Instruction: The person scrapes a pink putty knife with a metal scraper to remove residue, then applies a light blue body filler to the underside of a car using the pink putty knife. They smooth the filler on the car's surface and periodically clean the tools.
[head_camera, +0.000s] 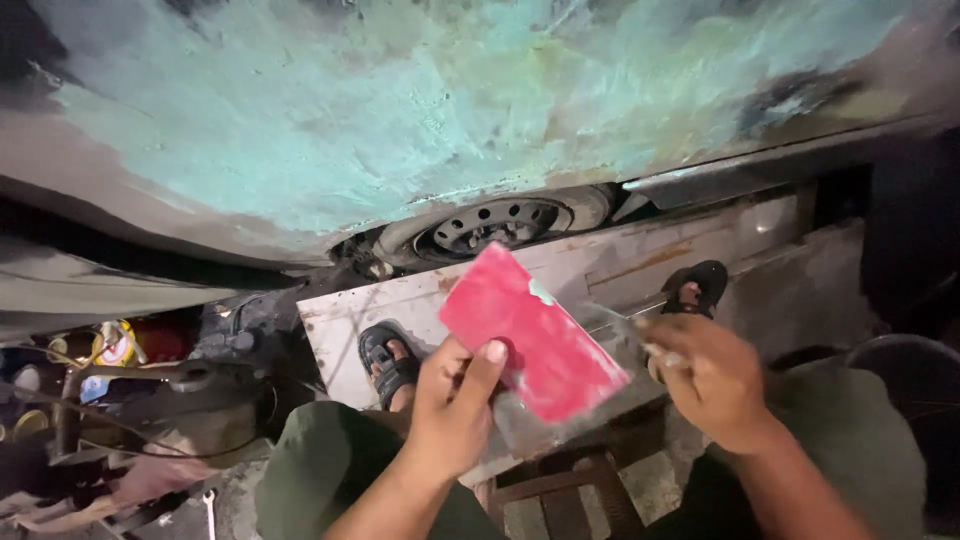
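My left hand (450, 405) grips a flat board (535, 335) coated with red paste, thumb pressed on its near edge. My right hand (712, 378) is shut on a thin metal putty knife (612, 322), blurred, whose blade meets the board's right edge. Both hands hover over my knees in green trousers. In front of me rises a car body panel (420, 110) with patchy teal and grey filler, and a wheel (495, 225) below it.
My sandalled feet (390, 360) rest on a rusty grey metal sheet (600, 265) on the ground. A small stool frame (560, 490) stands between my legs. Cans, a metal part and tools (120, 380) clutter the left. A dark round object (905, 375) sits at the right.
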